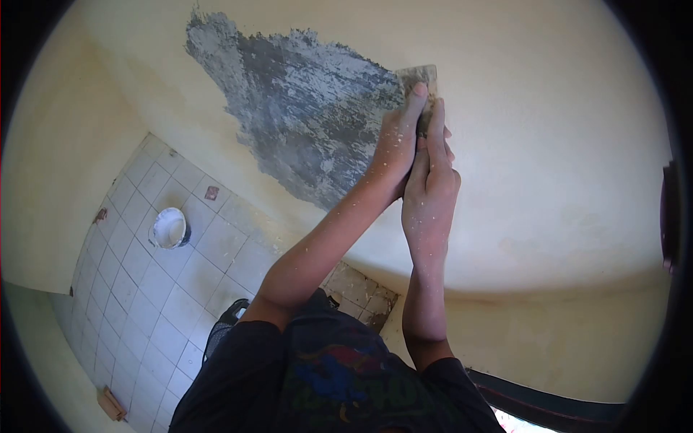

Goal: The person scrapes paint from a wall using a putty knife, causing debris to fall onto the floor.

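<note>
Both my hands are together on a scraper (pixel 417 74), its broad blade against the wall (pixel 527 144) at the right edge of a rough grey patch (pixel 303 108). My left hand (pixel 399 137) is closed on the scraper, its thumb lying along the blade. Just below and to the right, my right hand (pixel 432 169) is wrapped round the handle, with one finger stretched up toward the blade. Pale flecks dot both hands and forearms. Around the grey patch the wall is cream.
A bucket (pixel 170 229) with white stuff inside stands on the tiled floor (pixel 173 289) at the left. A small brownish block (pixel 111 404) lies at the lower left. A dark frame (pixel 548 405) crosses the lower right, and a dark object (pixel 669 216) is at the right edge.
</note>
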### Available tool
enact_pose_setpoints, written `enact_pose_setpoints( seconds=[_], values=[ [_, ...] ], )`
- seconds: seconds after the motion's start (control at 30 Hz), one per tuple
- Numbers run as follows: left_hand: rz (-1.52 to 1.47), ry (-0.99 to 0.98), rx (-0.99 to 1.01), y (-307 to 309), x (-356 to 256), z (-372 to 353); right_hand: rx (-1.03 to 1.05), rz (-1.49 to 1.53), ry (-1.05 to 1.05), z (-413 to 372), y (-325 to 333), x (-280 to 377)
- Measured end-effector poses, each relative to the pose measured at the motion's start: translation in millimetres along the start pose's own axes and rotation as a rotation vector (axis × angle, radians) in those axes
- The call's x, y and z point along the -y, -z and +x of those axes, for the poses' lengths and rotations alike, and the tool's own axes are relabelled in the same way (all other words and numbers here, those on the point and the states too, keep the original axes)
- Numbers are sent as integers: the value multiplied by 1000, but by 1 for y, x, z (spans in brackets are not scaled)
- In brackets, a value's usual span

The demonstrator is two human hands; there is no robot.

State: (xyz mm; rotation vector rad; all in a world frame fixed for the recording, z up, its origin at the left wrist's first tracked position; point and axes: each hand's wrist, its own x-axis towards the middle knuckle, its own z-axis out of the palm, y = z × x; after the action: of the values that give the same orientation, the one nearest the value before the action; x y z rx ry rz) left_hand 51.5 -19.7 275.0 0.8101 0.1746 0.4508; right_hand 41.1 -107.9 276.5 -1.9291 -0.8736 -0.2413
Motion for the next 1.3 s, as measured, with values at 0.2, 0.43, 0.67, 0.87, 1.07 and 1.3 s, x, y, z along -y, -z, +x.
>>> enact_pose_setpoints(
  seconds=[0.2, 0.43, 0.67, 0.87, 1.07, 1.3],
  values=[
    [22, 85, 40, 14, 15, -2, 8, 73, -146, -19, -12, -17],
    [12, 89, 105, 21, 8, -3, -79, 1, -14, -16, -25, -20],
    [11, 50, 117, 19, -4, 6, -54, 93, -261, -6, -26, -1],
    [17, 188, 59, 29, 26, -3, -35, 37, -257, -23, -25, -14],
    [-39, 205, -61, 18, 27, -15, 24, 229, -225, -25, -9, -15],
    [43, 350, -51, 43, 114, -28, -31, 549, -475, -84, -13, -96]
  ],
)
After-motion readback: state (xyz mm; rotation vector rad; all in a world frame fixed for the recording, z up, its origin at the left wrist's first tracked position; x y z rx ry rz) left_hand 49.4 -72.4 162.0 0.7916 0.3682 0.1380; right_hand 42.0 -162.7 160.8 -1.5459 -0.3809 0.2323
